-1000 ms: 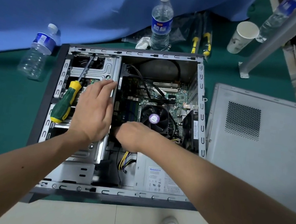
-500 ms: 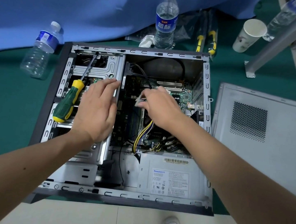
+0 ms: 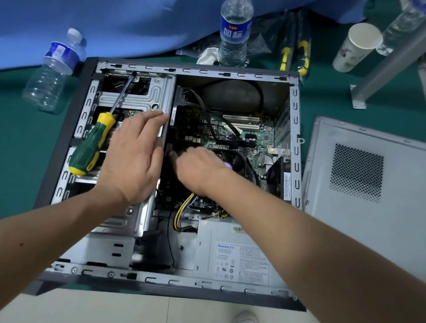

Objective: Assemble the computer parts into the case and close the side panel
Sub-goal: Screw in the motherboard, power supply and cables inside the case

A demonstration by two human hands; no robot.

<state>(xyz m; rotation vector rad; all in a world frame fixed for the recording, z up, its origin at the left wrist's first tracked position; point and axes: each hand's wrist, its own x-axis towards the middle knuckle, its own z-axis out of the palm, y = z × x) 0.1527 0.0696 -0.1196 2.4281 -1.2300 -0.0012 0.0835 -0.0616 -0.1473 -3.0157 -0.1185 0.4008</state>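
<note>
Case (image 3: 51,167) lies open on its side on the green mat, motherboard (image 3: 239,135) at 12 o'clock inside it and power supply (image 3: 242,260) at 6 o'clock. Half a second ago the right hand (image 3: 200,170) was up over the board holding a connector with yellow wires trailing; now it has dropped back to the middle, over the CPU fan (image 3: 229,165), fingers curled downward at the board's left edge. Whether it pinches a plug there, I cannot tell. My guess is a power lead is being seated. The left hand (image 3: 132,156) has barely moved: flat, fingers spread, pressing on the drive cage (image 3: 145,92) at 9 o'clock, beside the loose screwdriver (image 3: 91,142). Outward at 3 o'clock, the side panel (image 3: 377,218) lies off the case, so closing remains undone. 2 water bottles (image 3: 235,23) stand beyond at 12 o'clock.
</note>
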